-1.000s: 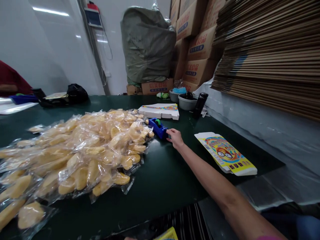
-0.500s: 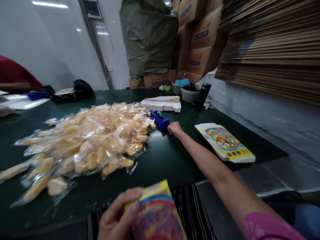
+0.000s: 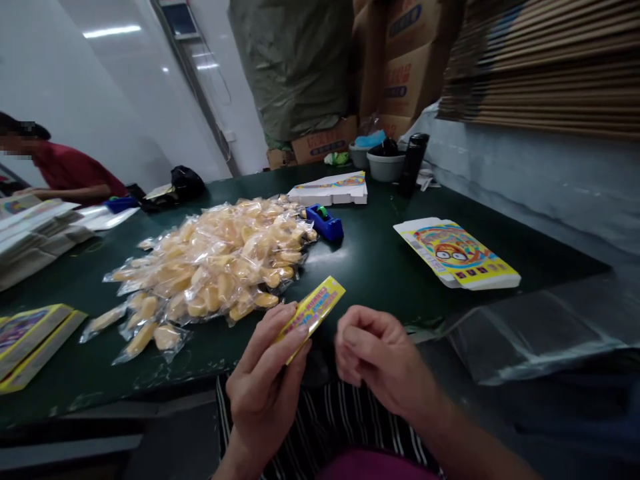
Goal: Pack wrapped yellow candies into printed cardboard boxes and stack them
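My left hand (image 3: 273, 370) is wrapped around a yellow printed carton (image 3: 316, 308), its narrow side turned up toward me. Close by on the right, my right hand (image 3: 375, 357) has its fingers curled into a pinch; whatever they hold, if anything, is too small to make out. A blue tape dispenser (image 3: 325, 223) with a green core stands further back on the table, beside a heap of clear-wrapped, pale yellow pieces (image 3: 210, 260). To the right lies a flat yellow carton (image 3: 457, 253) with a cartoon face.
Yellow boxes (image 3: 35, 340) lie at the table's left edge. White flattened cartons (image 3: 330, 189), a grey bowl (image 3: 386, 167) and a black bottle (image 3: 414, 160) stand toward the back. A person in red (image 3: 75, 170) sits at the far left. Stacked cardboard (image 3: 550, 67) is at the right.
My right hand has come back from the tape dispenser to beside the carton. The left hand has raised and turned the carton, so its narrow side shows. The view has shifted.
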Motion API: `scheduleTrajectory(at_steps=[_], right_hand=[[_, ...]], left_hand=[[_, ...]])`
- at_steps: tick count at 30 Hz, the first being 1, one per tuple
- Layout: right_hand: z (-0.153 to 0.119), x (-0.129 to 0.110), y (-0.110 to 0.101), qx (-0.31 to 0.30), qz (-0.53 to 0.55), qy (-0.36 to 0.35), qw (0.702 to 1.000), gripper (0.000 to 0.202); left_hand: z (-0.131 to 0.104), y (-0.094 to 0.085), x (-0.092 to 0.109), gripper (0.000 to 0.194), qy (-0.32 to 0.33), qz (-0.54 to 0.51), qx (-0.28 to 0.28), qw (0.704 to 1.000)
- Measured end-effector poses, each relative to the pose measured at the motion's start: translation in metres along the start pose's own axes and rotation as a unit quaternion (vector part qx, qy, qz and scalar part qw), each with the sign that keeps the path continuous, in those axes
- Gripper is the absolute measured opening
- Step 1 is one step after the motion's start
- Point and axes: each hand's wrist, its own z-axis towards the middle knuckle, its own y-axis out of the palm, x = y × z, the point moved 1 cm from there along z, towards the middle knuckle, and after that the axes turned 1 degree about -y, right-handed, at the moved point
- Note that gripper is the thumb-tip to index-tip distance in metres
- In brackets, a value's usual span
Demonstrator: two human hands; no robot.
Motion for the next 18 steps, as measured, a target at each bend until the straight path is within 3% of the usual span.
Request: scheduleTrajectory(at_steps=[4,12,18], right_hand=[[0.01,0.012,-0.007,0.004,0.038,0.038,0.999,0.032],[0.022,0.027,-0.019,0.027,0.059,0.071,0.995,0.039],[0.034,0.043,-0.019,0.024,0.098,0.077,0.992,0.041]], left_hand=[[0.0,0.003,-0.003,0.047,0.073,0.041,-0.032,0.996],[0.0,-0.004,-0.012,0.044,0.137,0.081,-0.105,0.982],[0.006,-0.005,-0.015,0.035,0.115,0.065,-0.105,0.986]])
